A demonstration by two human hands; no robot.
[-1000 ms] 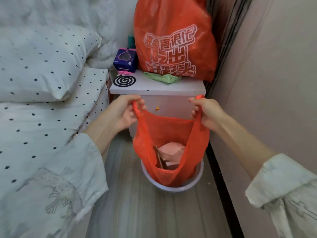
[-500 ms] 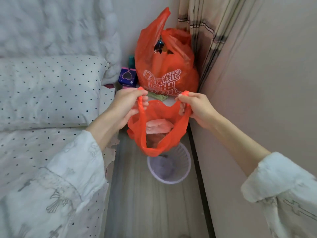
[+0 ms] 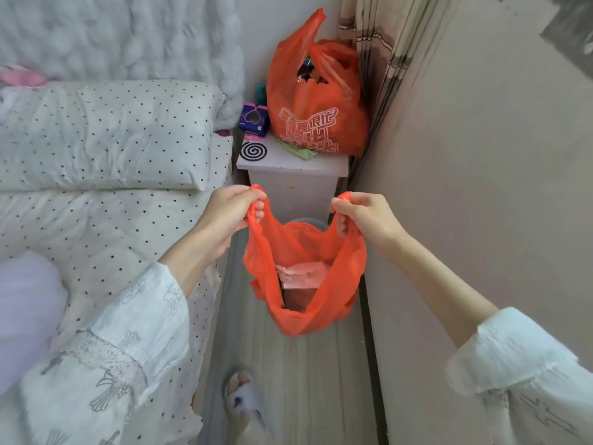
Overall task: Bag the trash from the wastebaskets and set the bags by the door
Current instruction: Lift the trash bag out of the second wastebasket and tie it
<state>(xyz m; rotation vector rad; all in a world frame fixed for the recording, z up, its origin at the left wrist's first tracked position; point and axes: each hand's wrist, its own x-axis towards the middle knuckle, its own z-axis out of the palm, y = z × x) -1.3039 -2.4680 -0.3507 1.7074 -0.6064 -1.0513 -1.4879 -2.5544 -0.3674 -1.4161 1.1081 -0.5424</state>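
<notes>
An orange plastic trash bag (image 3: 298, 313) hangs in the air between my hands, its mouth held wide. Pink paper and other trash lie inside it. My left hand (image 3: 229, 210) grips the left handle and my right hand (image 3: 365, 216) grips the right handle. Behind the bag only a sliver of the pale wastebasket's rim (image 3: 305, 220) shows, on the floor in front of the nightstand.
A second, fuller orange bag (image 3: 316, 104) stands on the white nightstand (image 3: 295, 175) with a purple box and a black coil. The bed with a dotted pillow (image 3: 102, 136) lies left, a wall right. My slippered foot (image 3: 245, 399) stands on the narrow wooden floor strip.
The bag has come up out of the wastebasket and nearer to me. The view has pulled back, so my foot and more floor show.
</notes>
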